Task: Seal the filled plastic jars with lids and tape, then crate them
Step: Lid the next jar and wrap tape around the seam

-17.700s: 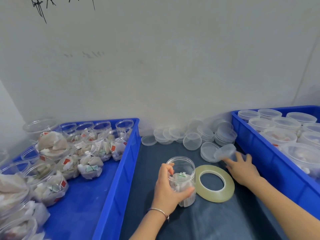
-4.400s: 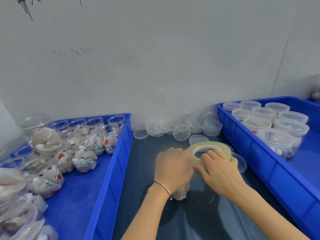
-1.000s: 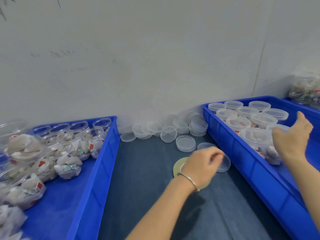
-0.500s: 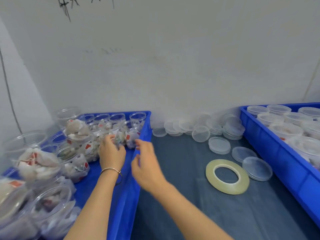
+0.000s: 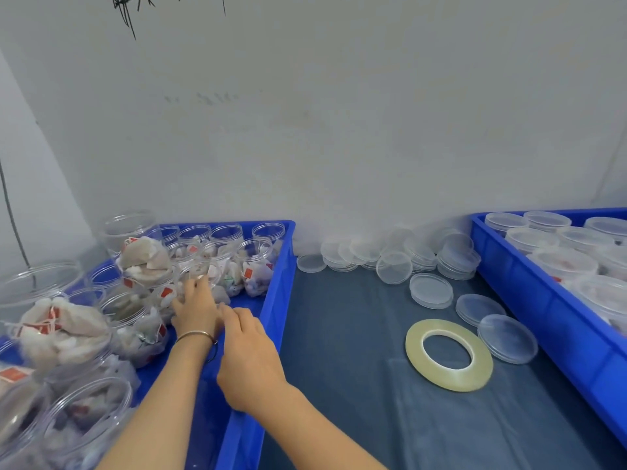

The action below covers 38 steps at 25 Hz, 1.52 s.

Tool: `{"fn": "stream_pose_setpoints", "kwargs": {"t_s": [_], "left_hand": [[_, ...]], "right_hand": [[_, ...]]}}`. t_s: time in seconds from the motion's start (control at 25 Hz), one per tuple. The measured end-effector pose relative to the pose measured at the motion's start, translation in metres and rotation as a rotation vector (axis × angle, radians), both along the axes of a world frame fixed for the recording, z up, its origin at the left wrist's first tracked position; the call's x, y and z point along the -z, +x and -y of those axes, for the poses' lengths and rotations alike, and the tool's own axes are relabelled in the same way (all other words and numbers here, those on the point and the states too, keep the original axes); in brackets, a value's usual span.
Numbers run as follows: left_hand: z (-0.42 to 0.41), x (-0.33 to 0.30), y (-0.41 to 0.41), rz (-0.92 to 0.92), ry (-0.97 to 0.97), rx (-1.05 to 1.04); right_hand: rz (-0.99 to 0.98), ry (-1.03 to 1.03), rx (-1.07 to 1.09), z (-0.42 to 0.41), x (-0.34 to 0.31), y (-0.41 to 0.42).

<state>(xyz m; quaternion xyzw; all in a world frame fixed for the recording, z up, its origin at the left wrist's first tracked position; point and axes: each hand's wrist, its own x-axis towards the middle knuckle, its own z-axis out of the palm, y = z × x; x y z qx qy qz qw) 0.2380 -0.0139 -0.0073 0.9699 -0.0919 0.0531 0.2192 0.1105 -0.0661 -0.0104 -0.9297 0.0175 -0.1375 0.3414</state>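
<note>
Blue crates (image 5: 274, 300), dark grey-blue table cover (image 5: 339, 334), yellowish tape roll (image 5: 448, 354), seemingly red-tagged jar contents (image 5: 146, 266).

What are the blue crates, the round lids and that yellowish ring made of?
Blue crates: seemingly rigid moulded plastic, smooth with a slight sheen. Round lids: clear thin plastic, since the dark mat shows through them. Yellowish ring: a roll of translucent adhesive tape, glossy, probably plastic film.

No text can be read: the black scrawl (image 5: 135, 8) and faint marks (image 5: 203, 96) on the far wall (image 5: 373, 130) are illegible.
</note>
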Motion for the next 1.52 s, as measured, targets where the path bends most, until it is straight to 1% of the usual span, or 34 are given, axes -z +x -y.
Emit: {"fn": "stream_pose_setpoints", "kwargs": {"t_s": [0.08,0.12,0.24,0.32,0.44,0.48,0.52,0.6,0.68,0.76,0.84,1.0,1.12,1.16,1.24,1.28,1.32,1.36,1.4,1.44,1.48,1.52], "left_hand": [[-0.005,0.001,-0.004,0.017,0.026,-0.066],[-0.006,0.002,-0.007,0.015,0.000,-0.071],[-0.003,-0.008,-0.012,0.099,-0.187,-0.008],[0.003,-0.033,-0.019,0.227,-0.336,0.051],[0.011,-0.071,-0.046,0.524,-0.484,0.196],[0.013,-0.081,-0.059,0.588,-0.519,0.254],[0.018,-0.088,-0.073,0.600,-0.554,0.316],[0.035,-0.093,-0.102,0.505,-0.592,0.452],[0.061,-0.079,-0.131,0.361,-0.545,0.566],[0.086,-0.052,-0.154,0.280,-0.476,0.649],[0.102,-0.023,-0.171,0.220,-0.479,0.682],[0.116,0.021,-0.188,0.128,-0.575,0.695],[0.119,0.037,-0.191,0.104,-0.746,0.691],[0.122,0.042,-0.189,0.046,-0.828,0.691],[0.128,0.051,-0.186,-0.225,-0.975,0.686],[0.132,0.056,-0.185,-0.333,-1.014,0.684],[0.134,0.061,-0.185,-0.368,-1.024,0.677],[0.136,0.066,-0.184,-0.350,-1.018,0.663],[0.137,0.071,-0.183,-0.322,-1.018,0.651],[0.137,0.075,-0.183,-0.305,-1.022,0.648],[0.137,0.078,-0.182,-0.302,-1.029,0.653],[0.137,0.080,-0.181,-0.310,-1.035,0.659]], "right_hand": [[0.016,0.016,-0.010,0.001,-0.001,-0.001],[0.029,0.026,-0.024,0.002,-0.002,-0.003],[0.080,0.148,-0.115,0.014,-0.006,-0.011],[0.126,0.261,-0.108,0.033,-0.010,-0.020],[0.257,0.326,0.059,0.072,-0.013,-0.036],[0.290,0.329,0.111,0.087,-0.014,-0.041],[0.319,0.324,0.151,0.100,-0.014,-0.047],[0.347,0.310,0.197,0.124,-0.010,-0.062],[0.329,0.294,0.206,0.142,0.000,-0.077],[0.251,0.329,0.186,0.153,0.014,-0.090],[0.182,0.383,0.179,0.160,0.030,-0.100],[0.130,0.466,0.221,0.169,0.056,-0.121],[0.120,0.525,0.203,0.175,0.064,-0.136],[0.090,0.498,0.166,0.180,0.062,-0.143],[0.055,0.394,0.095,0.199,0.055,-0.153],[0.089,0.333,0.127,0.215,0.053,-0.157],[0.140,0.250,0.239,0.233,0.053,-0.160],[0.160,0.145,0.404,0.255,0.055,-0.163],[0.108,0.025,0.579,0.275,0.057,-0.165],[-0.035,-0.094,0.706,0.293,0.061,-0.167],[-0.228,-0.169,0.760,0.309,0.068,-0.170],[-0.408,-0.214,0.758,0.322,0.077,-0.172]]}}
